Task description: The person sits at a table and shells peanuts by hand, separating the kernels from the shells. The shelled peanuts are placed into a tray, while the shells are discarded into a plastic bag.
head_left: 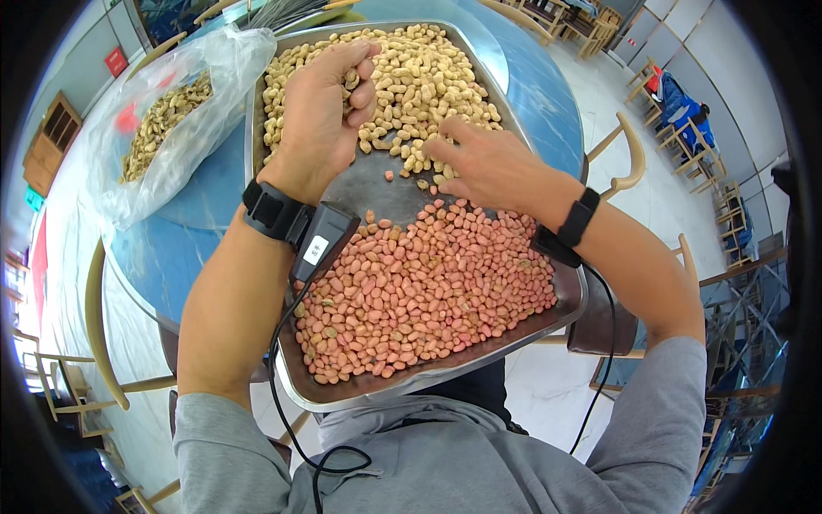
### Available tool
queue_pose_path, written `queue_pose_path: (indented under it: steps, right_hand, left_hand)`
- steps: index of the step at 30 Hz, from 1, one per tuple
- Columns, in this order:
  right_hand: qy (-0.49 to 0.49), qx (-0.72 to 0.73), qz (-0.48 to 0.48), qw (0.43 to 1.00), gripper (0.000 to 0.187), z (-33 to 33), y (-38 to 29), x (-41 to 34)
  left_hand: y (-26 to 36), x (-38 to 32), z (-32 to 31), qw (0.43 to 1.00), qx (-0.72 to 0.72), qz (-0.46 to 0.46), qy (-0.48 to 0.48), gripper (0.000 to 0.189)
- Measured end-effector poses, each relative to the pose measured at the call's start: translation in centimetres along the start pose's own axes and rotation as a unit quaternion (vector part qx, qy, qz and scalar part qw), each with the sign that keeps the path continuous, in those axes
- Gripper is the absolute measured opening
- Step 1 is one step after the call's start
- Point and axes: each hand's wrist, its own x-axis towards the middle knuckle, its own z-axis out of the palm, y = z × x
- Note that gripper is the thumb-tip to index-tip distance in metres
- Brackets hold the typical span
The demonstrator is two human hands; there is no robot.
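Observation:
A metal tray [385, 183] reaches from the round blue table towards my body. Unshelled peanuts [417, 77] fill its far part, and shelled pink peanut kernels [417, 283] cover the near part. My left hand [327, 106] is raised over the tray's far left, fingers curled around some peanut shells [350, 83]. My right hand [475, 157] is at the near edge of the unshelled peanuts, palm down, fingers spread and touching or just above them; whether anything is between its fingertips is hard to tell. A few loose kernels [389, 175] lie on bare metal between the hands.
A clear plastic bag [225, 96] of peanut shells [167, 122] stands left of the tray on the blue table [192, 193]. Wooden chairs [626, 154] stand around the table. Black cables [273, 360] hang from the wrist-worn devices [324, 238] past the tray's sides.

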Motion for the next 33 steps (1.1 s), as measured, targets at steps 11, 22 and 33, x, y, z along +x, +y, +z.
queue_pose_path:
  steps: [11,22,33]
  right_hand:
    - [0.182,0.143,0.108,0.967,0.016,2.9,5.3,2.9]
    - [0.142,0.787,0.254,0.544,0.023,-2.7,6.4,3.4]
    - [0.011,0.842,0.106,0.528,0.032,-1.8,1.7,3.9]
  left_hand:
    - [-0.1,0.2,0.2,1.000,0.003,-0.016,0.006,0.019]
    - [-0.3,-0.3,0.9,0.994,0.039,-0.078,-0.065,0.018]
    - [-1.4,-0.8,1.8,0.973,0.208,-0.051,-0.088,0.021]
